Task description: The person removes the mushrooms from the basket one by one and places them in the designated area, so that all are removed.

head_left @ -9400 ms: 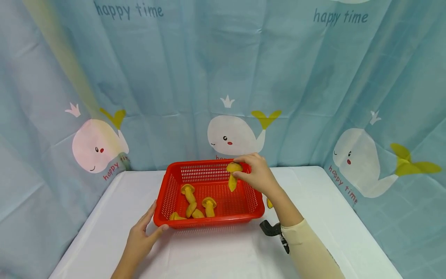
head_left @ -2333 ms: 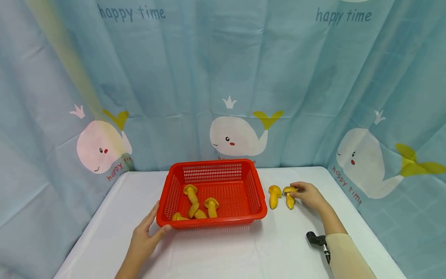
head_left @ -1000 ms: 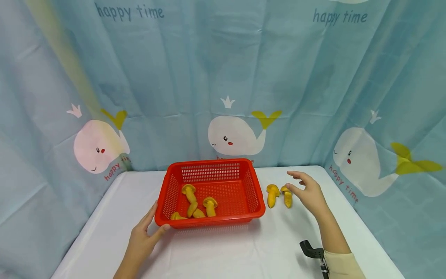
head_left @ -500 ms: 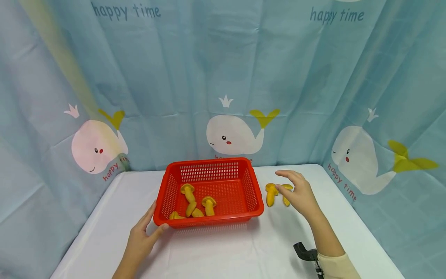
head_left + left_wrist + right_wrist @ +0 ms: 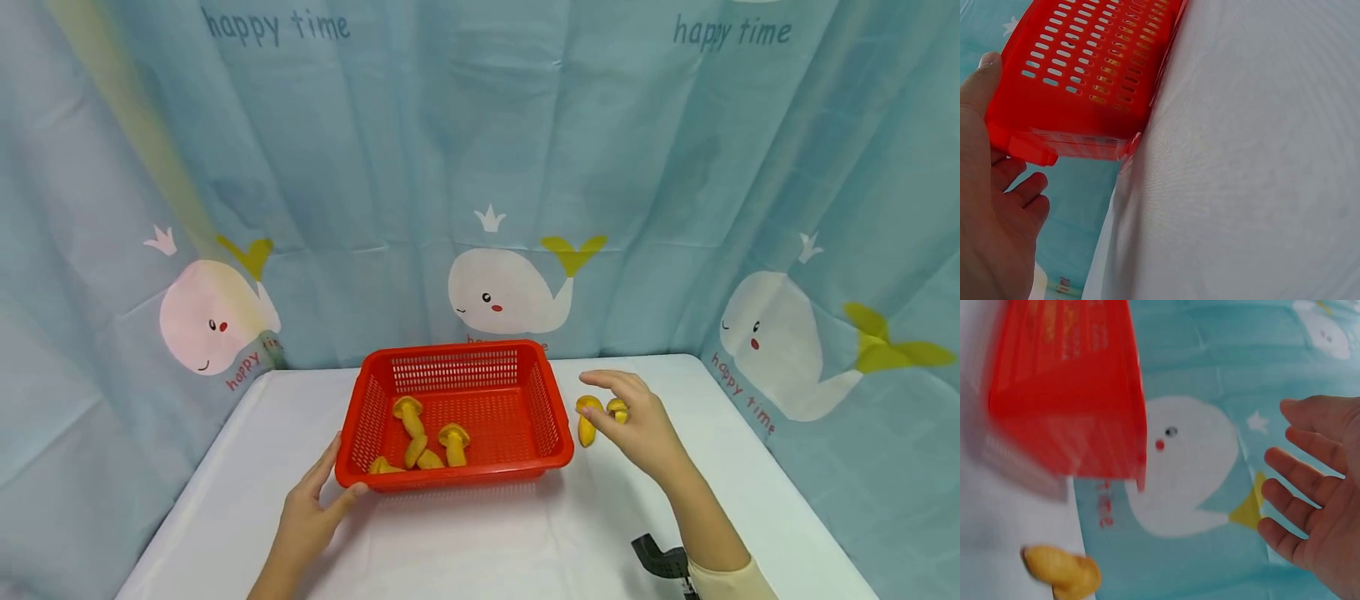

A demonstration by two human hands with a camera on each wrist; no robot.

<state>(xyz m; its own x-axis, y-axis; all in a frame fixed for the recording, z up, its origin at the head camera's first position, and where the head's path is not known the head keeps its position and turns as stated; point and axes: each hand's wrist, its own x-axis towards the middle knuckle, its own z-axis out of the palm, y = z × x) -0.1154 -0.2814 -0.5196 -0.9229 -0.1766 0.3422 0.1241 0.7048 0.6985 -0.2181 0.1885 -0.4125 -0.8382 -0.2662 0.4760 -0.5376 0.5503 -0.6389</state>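
Observation:
My left hand (image 5: 303, 521) grips the near left corner of a red plastic basket (image 5: 450, 477), thumb on the rim. In the left wrist view the fingers (image 5: 1027, 190) curl by the rim's underside. Inside the basket lie several yellow-brown mushrooms, one (image 5: 453, 446) apart from a cluster at the left. My right hand (image 5: 637, 425) hovers to the right of the basket, its fingers spread and holding nothing. Below it on the table lie two yellow mushrooms (image 5: 587, 427), the farther right one (image 5: 617, 408) partly hidden by the hand.
A white cloth covers the table (image 5: 465, 550). Behind and beside it hangs a blue curtain (image 5: 405, 167) printed with whales, close to the basket's far side. A black wrist mount (image 5: 662, 560) sticks out by the right forearm.
The right hand earlier held a mushroom over the basket, then set it on the table beside another. It has since let go and moved left toward the basket. The left hand stays put.

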